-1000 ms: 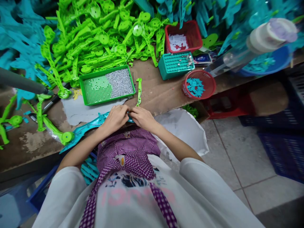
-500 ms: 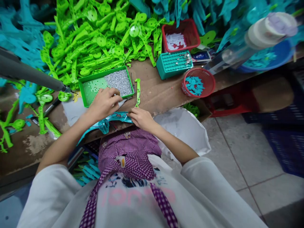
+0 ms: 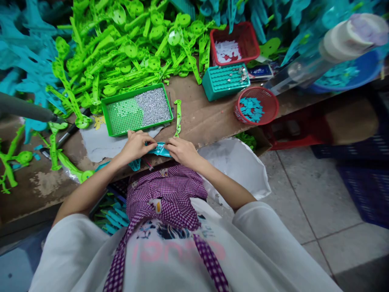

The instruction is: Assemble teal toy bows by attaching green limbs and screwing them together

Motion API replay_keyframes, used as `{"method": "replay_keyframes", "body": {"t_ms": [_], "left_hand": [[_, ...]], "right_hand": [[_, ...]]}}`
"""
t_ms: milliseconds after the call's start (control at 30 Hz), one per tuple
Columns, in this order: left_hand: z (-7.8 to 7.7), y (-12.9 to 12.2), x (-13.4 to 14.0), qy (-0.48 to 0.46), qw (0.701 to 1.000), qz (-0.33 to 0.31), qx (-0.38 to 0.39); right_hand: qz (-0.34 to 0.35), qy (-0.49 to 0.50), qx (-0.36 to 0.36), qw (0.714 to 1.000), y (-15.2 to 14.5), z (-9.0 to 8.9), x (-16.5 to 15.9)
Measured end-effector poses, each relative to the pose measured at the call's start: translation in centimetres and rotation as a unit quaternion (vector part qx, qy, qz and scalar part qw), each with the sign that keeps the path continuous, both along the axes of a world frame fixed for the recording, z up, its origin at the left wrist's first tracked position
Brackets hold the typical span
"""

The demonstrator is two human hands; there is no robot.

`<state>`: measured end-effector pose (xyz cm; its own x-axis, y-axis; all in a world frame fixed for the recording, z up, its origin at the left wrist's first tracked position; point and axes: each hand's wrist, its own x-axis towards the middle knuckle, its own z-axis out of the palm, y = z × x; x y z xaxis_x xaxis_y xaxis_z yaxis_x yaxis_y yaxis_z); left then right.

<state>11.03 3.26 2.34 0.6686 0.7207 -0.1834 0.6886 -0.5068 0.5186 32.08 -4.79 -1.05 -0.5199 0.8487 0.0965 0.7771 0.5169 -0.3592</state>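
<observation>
A turquoise plastic part (image 3: 161, 151), long and hollow with small fittings inside, lies at the bench's front edge. My right hand (image 3: 183, 151) pinches its right end between thumb and fingers. My left hand (image 3: 137, 145) is over its left side, thumb and fingertips closed together at the hollow; what they hold is too small to make out. Thin wires with a small plug (image 3: 148, 164) hang below the part. Just beyond my left hand stands a green perforated tray (image 3: 121, 115) with a heap of small silver screws (image 3: 154, 106) at its right.
A green plastic piece (image 3: 178, 117) lies beyond my right hand. Green parts (image 3: 127, 50) are piled at the back. Right of them are a red basket (image 3: 257, 50), a teal box (image 3: 211, 87) and a round red basket (image 3: 272, 106). A powered screwdriver (image 3: 27, 108) enters from the left.
My left hand has come from over the screw tray down to the turquoise part, fingertips now closed at its hollow. My right hand stays on the part's right end. The screwdriver has shifted left.
</observation>
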Motion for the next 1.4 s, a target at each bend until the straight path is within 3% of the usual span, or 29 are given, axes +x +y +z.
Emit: {"method": "replay_keyframes", "body": {"t_ms": [200, 367, 500, 633, 1000, 1133, 1400], "left_hand": [[0.8, 0.5, 2.0, 0.102, 0.993, 0.053, -0.03], [1.3, 2.2, 2.8, 0.16, 0.985, 0.012, -0.063], [1.4, 2.6, 2.4, 0.126, 0.987, -0.03, -0.095], [1.4, 2.4, 2.4, 0.13, 0.988, -0.04, -0.074], [1.3, 3.5, 1.2, 0.041, 0.976, -0.213, -0.032], [1.4, 3.4, 1.2, 0.046, 0.972, -0.231, -0.026], [0.6, 2.9, 0.5, 0.053, 0.962, -0.261, 0.057]], "right_hand": [[-0.006, -0.032, -0.002, 0.999, 0.0, 0.2, -0.1], [-0.002, -0.052, 0.004, 0.999, 0.0, 0.3, -0.2], [-0.012, -0.049, 0.005, 0.999, -0.1, 0.3, -0.2], [-0.006, -0.054, 0.011, 0.998, -0.1, 0.4, -0.2], [-0.02, -0.041, -0.021, 0.999, 0.0, 0.8, -0.2], [-0.006, -0.042, -0.02, 0.999, 0.1, 0.7, -0.2], [0.003, -0.067, -0.019, 0.998, 0.0, 0.6, -0.4]]}}
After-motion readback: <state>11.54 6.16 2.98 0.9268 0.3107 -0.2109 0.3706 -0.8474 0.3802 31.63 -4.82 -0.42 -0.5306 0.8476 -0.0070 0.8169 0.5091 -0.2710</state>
